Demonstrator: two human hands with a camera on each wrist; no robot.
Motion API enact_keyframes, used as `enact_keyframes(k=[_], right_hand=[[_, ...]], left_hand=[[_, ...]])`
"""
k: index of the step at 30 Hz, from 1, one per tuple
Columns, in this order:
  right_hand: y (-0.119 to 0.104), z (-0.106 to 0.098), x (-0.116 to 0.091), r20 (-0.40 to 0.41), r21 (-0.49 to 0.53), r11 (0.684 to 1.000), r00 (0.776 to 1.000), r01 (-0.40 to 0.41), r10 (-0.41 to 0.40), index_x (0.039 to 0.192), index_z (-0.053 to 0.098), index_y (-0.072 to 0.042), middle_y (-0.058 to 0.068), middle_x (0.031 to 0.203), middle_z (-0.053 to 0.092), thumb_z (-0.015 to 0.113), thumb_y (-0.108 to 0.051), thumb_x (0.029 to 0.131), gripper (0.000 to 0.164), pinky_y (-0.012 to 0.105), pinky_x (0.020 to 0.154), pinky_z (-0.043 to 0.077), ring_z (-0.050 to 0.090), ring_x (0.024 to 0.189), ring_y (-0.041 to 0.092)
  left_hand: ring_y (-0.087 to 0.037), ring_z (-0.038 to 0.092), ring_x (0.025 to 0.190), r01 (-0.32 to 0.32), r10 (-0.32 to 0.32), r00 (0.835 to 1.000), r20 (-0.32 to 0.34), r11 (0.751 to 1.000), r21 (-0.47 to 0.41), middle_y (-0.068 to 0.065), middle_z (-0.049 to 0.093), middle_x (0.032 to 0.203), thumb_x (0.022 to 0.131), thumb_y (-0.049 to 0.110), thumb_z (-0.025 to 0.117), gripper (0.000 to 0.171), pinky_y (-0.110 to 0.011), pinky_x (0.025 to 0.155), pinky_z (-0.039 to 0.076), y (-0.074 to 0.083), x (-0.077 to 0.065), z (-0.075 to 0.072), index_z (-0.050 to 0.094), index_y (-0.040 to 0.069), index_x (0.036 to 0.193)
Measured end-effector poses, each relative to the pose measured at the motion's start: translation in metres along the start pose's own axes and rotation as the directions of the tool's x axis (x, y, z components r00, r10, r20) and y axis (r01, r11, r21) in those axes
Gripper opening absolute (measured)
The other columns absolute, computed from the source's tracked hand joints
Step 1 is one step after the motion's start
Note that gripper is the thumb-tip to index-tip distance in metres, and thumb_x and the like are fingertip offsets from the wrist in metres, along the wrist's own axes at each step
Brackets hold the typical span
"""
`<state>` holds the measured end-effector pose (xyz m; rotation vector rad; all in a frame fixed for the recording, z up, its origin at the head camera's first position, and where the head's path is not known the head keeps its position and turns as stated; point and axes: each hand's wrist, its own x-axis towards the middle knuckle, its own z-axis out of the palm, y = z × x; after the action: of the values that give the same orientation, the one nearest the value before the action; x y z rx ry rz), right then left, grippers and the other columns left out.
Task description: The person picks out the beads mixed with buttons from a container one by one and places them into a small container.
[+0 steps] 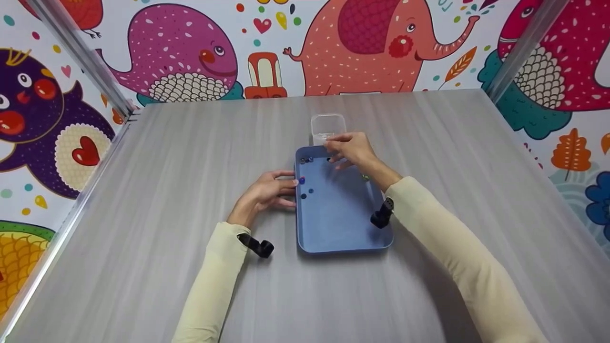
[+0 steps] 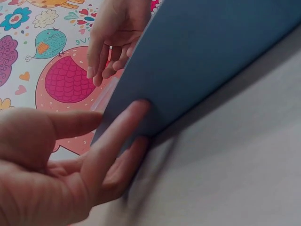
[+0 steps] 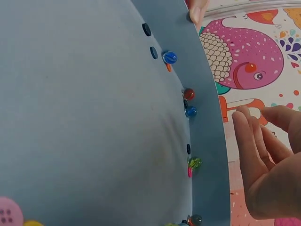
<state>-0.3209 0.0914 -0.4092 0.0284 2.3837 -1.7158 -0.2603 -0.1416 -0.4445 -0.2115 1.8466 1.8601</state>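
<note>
A blue rectangular tray (image 1: 343, 224) lies on the table with small beads and buttons in it. My left hand (image 1: 269, 190) holds its left wall, the thumb at the rim and the other fingers (image 2: 113, 136) against the outside. Over the tray's far end hovers my right hand (image 1: 352, 150), fingers bent loosely beside a clear plastic box (image 1: 328, 125). In the right wrist view nothing shows between the thumb and fingers of that hand (image 3: 273, 165). Along the wall lie a blue bead (image 3: 170, 58), a red bead (image 3: 189, 93) and a dark button (image 3: 146, 29).
A pink button (image 3: 9, 212) shows at the tray's other side. The grey table (image 1: 143, 190) stretches around the tray. Printed cartoon panels (image 1: 181, 52) stand behind and at both sides, with metal posts (image 1: 526, 52) at the corners.
</note>
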Motion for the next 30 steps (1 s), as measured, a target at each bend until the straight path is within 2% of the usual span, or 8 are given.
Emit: enact_keyframes(k=[6,11,16,23,30], right_hand=[[0.001,0.003,0.000,0.044,-0.011,1.000,0.999,-0.003,0.003,0.117,0.074,-0.010,0.016,0.113,0.073,0.074,-0.028,0.092,0.031,0.031,0.061,0.064,0.074,0.075,0.018],[0.000,0.005,-0.002,0.138,-0.068,0.998,0.990,0.013,-0.003,0.123,0.071,-0.011,0.016,0.120,0.072,0.074,-0.032,0.092,0.037,0.032,0.064,0.065,0.076,0.088,0.023],[0.002,0.013,-0.002,0.205,-0.133,0.991,0.979,0.017,0.011,0.120,0.071,-0.011,0.014,0.118,0.073,0.074,-0.033,0.092,0.036,0.033,0.065,0.065,0.076,0.094,0.026],[0.007,0.024,-0.002,0.254,-0.178,0.983,0.967,0.050,-0.003,0.120,0.072,-0.014,0.011,0.113,0.075,0.077,-0.032,0.089,0.036,0.033,0.064,0.065,0.076,0.090,0.024],[0.011,0.031,-0.001,0.287,-0.198,0.978,0.958,0.065,-0.006,0.118,0.074,-0.013,0.012,0.106,0.076,0.078,-0.031,0.088,0.035,0.032,0.059,0.064,0.075,0.078,0.020]], left_hand=[[-0.030,0.068,0.114,-0.003,0.003,1.000,0.010,1.000,0.004,-0.024,0.063,0.135,0.099,0.008,0.061,0.050,-0.041,0.075,0.066,0.001,0.001,0.000,0.045,0.005,0.146],[-0.029,0.068,0.114,-0.007,0.007,1.000,0.019,1.000,-0.007,-0.025,0.061,0.136,0.099,0.007,0.060,0.050,-0.040,0.073,0.066,0.001,0.001,0.000,0.044,0.004,0.146],[-0.031,0.068,0.116,0.008,-0.008,1.000,0.009,1.000,-0.012,-0.024,0.062,0.136,0.099,0.008,0.061,0.049,-0.042,0.074,0.066,0.000,0.002,-0.002,0.045,0.005,0.146],[-0.033,0.066,0.118,0.002,-0.001,1.000,0.030,0.999,-0.038,-0.027,0.060,0.137,0.099,0.007,0.060,0.050,-0.044,0.077,0.065,0.000,0.001,-0.001,0.043,0.003,0.147],[-0.034,0.065,0.119,-0.006,0.007,0.999,0.040,0.999,-0.036,-0.028,0.059,0.138,0.100,0.007,0.059,0.051,-0.045,0.077,0.065,0.000,0.000,-0.002,0.042,0.002,0.147]])
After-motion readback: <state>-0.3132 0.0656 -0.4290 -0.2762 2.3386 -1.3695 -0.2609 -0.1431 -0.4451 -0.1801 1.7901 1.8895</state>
